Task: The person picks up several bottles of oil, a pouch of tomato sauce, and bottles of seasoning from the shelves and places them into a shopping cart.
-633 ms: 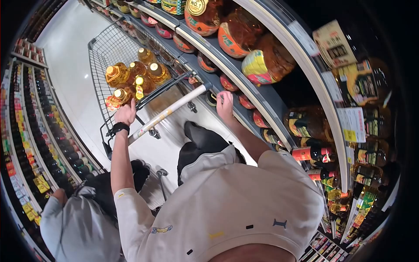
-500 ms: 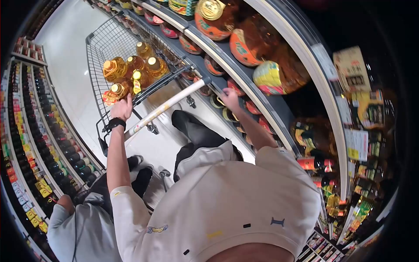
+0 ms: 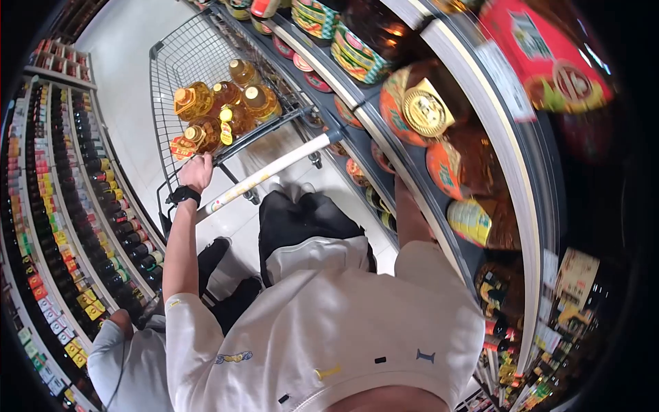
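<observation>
My left hand (image 3: pixel 195 173), with a black wristband, is closed at the rear rim of a wire shopping cart (image 3: pixel 159 103); its fingertips are partly hidden. Just beyond it, a bottle of golden oil with a red tag (image 3: pixel 199 137) stands in the basket. Several more oil bottles (image 3: pixel 259 103) stand close together there. The cart's white push bar (image 3: pixel 281 165) slants below the hand, toward the right. My right forearm (image 3: pixel 410 213) reaches in at the lower shelves on the right, and the shelf edge hides the right hand. Large oil bottles (image 3: pixel 446 168) with orange labels are near that arm.
A long shelf edge (image 3: pixel 473 75) curves along my right, lined with big bottles. On the left, tall shelves (image 3: pixel 103 178) hold rows of dark bottles and packets. Another person in a light shirt (image 3: pixel 134 364) is close by at lower left. Pale floor (image 3: pixel 123 55) runs past the cart.
My right hand has gone from beside the shelf to behind its edge. My left hand stays at the cart rim, its thumb no longer raised. The view has shifted, and my legs have moved.
</observation>
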The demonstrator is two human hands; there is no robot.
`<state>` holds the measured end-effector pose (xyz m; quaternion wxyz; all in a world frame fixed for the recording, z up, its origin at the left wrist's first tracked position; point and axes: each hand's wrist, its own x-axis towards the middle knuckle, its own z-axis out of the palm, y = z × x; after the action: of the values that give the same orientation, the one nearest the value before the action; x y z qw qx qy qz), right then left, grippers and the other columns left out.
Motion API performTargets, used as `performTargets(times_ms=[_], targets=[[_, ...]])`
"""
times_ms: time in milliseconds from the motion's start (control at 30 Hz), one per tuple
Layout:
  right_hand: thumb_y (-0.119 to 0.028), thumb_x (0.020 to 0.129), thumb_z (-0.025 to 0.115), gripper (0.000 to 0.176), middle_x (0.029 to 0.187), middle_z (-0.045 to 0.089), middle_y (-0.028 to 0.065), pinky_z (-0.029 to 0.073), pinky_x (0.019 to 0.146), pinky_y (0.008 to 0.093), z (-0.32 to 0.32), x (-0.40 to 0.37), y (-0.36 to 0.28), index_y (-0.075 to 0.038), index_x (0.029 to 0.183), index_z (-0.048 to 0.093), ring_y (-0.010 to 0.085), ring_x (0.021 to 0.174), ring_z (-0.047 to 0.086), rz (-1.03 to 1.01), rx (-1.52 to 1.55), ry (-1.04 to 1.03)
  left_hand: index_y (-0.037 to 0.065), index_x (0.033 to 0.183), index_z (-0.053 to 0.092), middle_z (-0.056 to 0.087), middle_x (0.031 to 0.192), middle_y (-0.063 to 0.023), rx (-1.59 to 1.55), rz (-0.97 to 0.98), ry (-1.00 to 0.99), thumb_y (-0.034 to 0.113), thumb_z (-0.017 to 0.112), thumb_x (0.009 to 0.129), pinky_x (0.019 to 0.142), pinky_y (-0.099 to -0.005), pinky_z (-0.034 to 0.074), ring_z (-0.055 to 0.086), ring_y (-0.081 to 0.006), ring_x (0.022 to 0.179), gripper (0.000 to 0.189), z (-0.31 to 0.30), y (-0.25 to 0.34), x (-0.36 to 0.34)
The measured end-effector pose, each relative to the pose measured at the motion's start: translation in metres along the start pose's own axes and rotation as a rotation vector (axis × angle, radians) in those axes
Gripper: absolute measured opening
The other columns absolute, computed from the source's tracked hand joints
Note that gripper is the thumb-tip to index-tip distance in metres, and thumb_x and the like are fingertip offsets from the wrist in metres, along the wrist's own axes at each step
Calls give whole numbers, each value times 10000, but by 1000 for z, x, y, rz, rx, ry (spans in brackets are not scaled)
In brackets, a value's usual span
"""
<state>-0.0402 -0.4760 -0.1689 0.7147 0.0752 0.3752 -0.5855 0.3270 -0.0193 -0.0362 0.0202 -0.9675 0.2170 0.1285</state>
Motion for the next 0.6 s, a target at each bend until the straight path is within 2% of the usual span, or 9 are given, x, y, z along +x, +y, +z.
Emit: performTargets(times_ms=[67,100,167,233,300,367,467,533,600], targets=[[-453,888,548,604,1443,396,138,298,1068,548,25,-35,-2,-100,1370,459,367,1324,357,6,136,38,-11,866,682,673,866,-265,-19,-50,-36,451,280,971,814,-500,504,654,-417,857,621,-22,8,20],[-466,891,541,618,1465,381,135,286,1081,557,34,-48,-1,-105,1385,449,370,1344,341,8,172,61,-16,874,678,670,874,-270,-30,-9,-44,441,269,970,815,-501,503,651,-421,865,621,-31,13,27],[-490,897,525,647,1510,352,129,261,1106,575,39,-64,-7,-114,1414,429,375,1383,310,-8,180,95,-33,893,664,660,899,-287,-54,-7,-109,408,245,968,824,-504,498,638,-434,893,613,-24,5,47],[-490,898,495,597,1440,442,115,311,1022,644,24,-45,-13,-94,1344,493,390,1314,387,53,237,168,-36,893,659,660,912,-287,-41,-16,-115,406,241,967,839,-501,494,634,-435,906,613,-31,-5,66],[-471,888,514,592,1396,455,130,319,1009,634,12,-37,-17,-76,1330,498,396,1280,402,53,259,200,-37,899,657,661,919,-284,-42,-22,-107,407,236,967,844,-500,492,633,-435,909,615,-37,-11,81],[-452,879,533,588,1352,467,145,326,995,625,2,-29,-18,-59,1315,504,402,1246,416,21,219,199,-35,938,655,665,948,-273,-26,29,-166,418,223,967,861,-493,489,631,-431,933,627,-45,-10,88],[-424,864,561,583,1286,487,168,337,975,611,-10,-17,-18,-32,1293,512,411,1196,438,-39,172,191,-29,981,651,663,981,-266,-8,0,-186,422,215,966,879,-490,482,626,-431,955,628,-27,-29,117],[-405,855,579,579,1242,499,184,344,961,601,-18,-6,-19,-15,1278,517,416,1163,453,-71,98,166,-24,994,653,660,997,-269,-37,-16,-201,432,212,967,888,-490,478,624,-431,969,634,-42,-30,119],[-387,845,598,577,1199,512,199,351,948,592,-36,7,-23,3,1264,522,422,1129,467,-127,-130,121,-18,1008,654,657,1013,-272,-65,-26,-224,443,210,967,897,-489,474,621,-431,982,641,-39,-34,125]])
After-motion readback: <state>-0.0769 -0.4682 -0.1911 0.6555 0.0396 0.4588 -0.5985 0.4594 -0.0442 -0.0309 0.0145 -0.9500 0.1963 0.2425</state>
